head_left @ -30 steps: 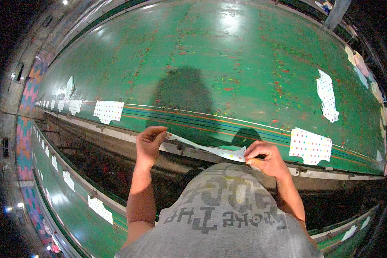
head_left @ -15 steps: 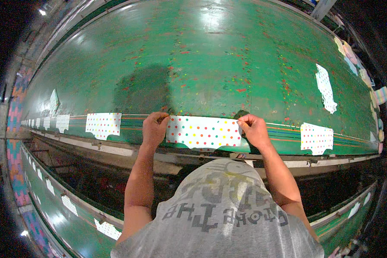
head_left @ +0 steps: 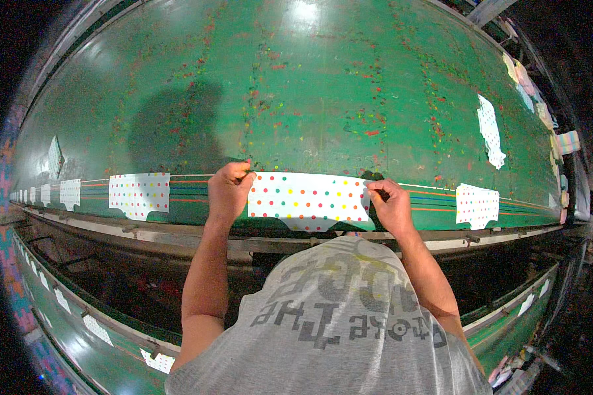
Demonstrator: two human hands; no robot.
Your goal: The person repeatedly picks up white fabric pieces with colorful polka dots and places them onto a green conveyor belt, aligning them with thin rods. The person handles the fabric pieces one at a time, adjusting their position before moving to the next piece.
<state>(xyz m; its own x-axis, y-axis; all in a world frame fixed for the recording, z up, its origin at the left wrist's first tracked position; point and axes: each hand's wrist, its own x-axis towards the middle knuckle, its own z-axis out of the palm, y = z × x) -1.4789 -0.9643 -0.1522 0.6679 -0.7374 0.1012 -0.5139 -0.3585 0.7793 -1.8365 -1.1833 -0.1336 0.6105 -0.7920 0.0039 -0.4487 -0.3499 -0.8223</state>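
Observation:
A white fabric piece with colored polka dots [head_left: 310, 197] lies along the near edge of a long green table [head_left: 296, 118]. Its lower edge is cut into curves. My left hand [head_left: 229, 191] pinches its upper left corner between thumb and fingers. At the upper right corner, my right hand [head_left: 393, 203] does the same. The cloth looks flat and stretched out between both hands. Striped lines run along the table beneath it.
More dotted pieces lie in line: one to the left [head_left: 138, 195], another to the right [head_left: 478, 205]. A dotted stack [head_left: 489, 131] sits farther right. Pastel cloths [head_left: 566, 142] hang at the table's right end. Behind me stands another green table [head_left: 92, 352].
My view has shifted slightly, so the table and neighboring pieces sit a little farther left. The lower edge of the cloth now shows more fully. Both hands keep their pinch at the corners.

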